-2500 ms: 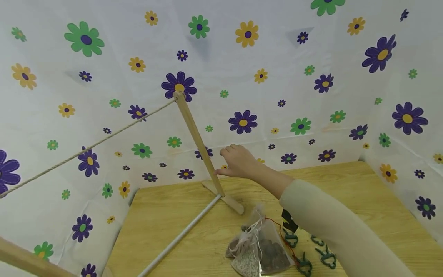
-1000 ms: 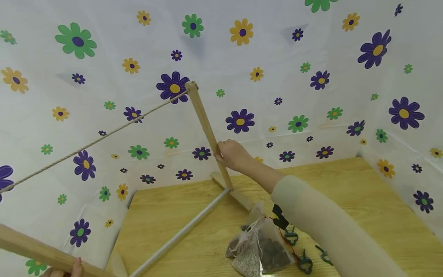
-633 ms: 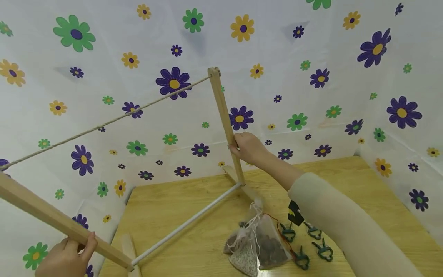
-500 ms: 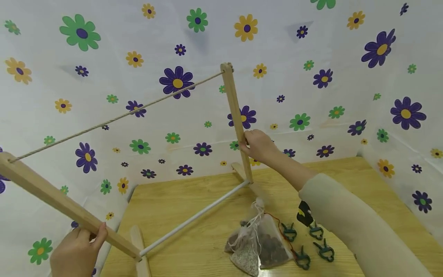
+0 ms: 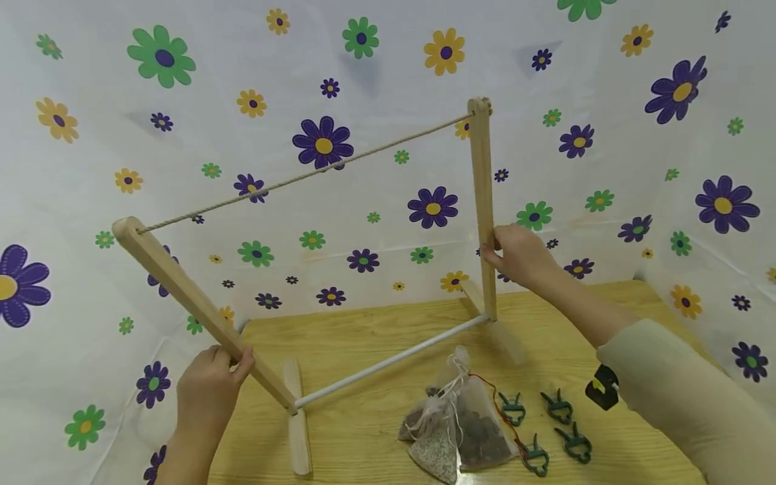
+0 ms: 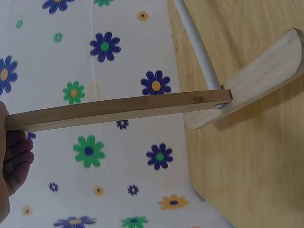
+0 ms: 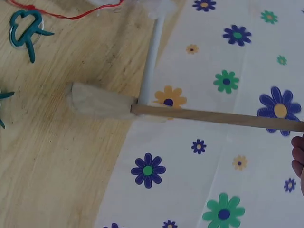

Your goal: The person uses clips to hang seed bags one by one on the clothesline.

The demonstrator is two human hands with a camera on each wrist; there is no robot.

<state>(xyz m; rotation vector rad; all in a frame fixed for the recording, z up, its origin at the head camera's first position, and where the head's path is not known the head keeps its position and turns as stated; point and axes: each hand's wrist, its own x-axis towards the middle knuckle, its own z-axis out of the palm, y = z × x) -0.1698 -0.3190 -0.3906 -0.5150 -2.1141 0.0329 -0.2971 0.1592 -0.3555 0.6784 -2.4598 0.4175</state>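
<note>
A wooden frame stands on the table, made of two posts on flat feet, a pale rod low between them and a rope [image 5: 303, 176] strung between their tops. My left hand [image 5: 209, 391] grips the left post [image 5: 188, 302] below its middle; in the left wrist view its curled fingers [image 6: 18, 154] show at the post's edge. With my right hand [image 5: 524, 256] I hold the right post [image 5: 482, 182] around its lower half. The rod [image 5: 388, 362] joins both posts near the feet. In the right wrist view only some fingertips [image 7: 298, 154] show, beside the post.
In front of the rod lie mesh drawstring bags [image 5: 433, 431] filled with stones and grainy stuff, with a red cord [image 5: 494, 397]. Several green clips [image 5: 558, 406] and a black-and-yellow item [image 5: 602, 388] lie right of them. A flower-printed sheet [image 5: 388, 283] rises behind the wooden table [image 5: 351, 444].
My right hand has taken hold of the right post, and my left hand has come into view gripping the left post. The whole frame has shifted to the right across the table.
</note>
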